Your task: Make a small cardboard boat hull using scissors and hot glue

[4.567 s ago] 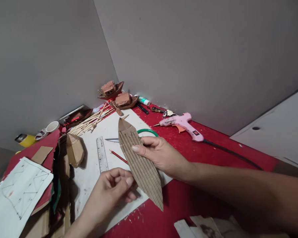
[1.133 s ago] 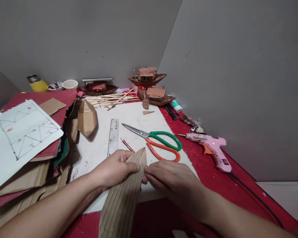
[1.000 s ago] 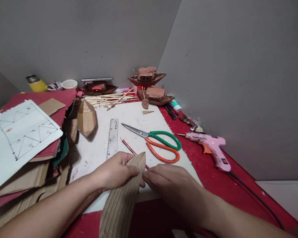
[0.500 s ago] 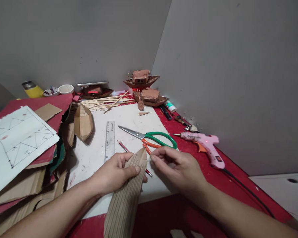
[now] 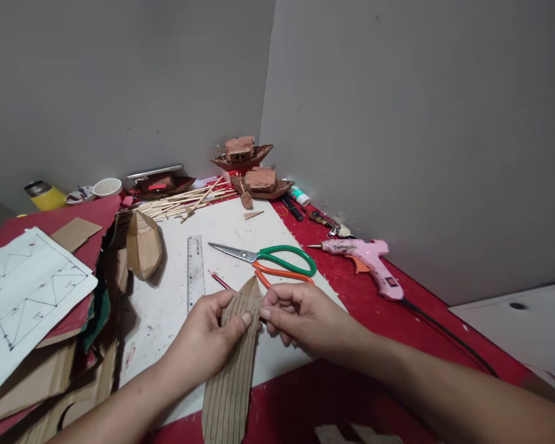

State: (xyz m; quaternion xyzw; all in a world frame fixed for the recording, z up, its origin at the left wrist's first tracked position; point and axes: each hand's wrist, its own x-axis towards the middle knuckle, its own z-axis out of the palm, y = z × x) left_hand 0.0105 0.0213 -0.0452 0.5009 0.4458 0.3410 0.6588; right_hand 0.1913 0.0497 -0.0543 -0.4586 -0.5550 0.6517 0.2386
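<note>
A long strip of corrugated cardboard point(image 5: 229, 376) with a pointed tip stands up before me, its ridged face showing. My left hand point(image 5: 210, 333) is closed round its left side, thumb pressed flat on the ridges. At the right edge, just below the tip, the thumb and fingertips of my right hand point(image 5: 300, 317) are pinched together on the cardboard. Beyond the tip lie scissors point(image 5: 245, 254) with one green and one orange handle. A red pencil point(image 5: 219, 279) is partly hidden behind my left hand, beside a clear ruler point(image 5: 195, 271).
A pink glue gun point(image 5: 372, 259) with a black cord lies on the right. Cardboard sheets point(image 5: 37, 382) and a drawing point(image 5: 37, 283) are stacked left, near a small cardboard hull point(image 5: 143, 246). Thin sticks point(image 5: 176, 203) and brown model boats point(image 5: 261, 182) stand at the back.
My right hand has moved left and in to the cardboard's edge, where its fingertips now meet it. The view has swung slightly right.
</note>
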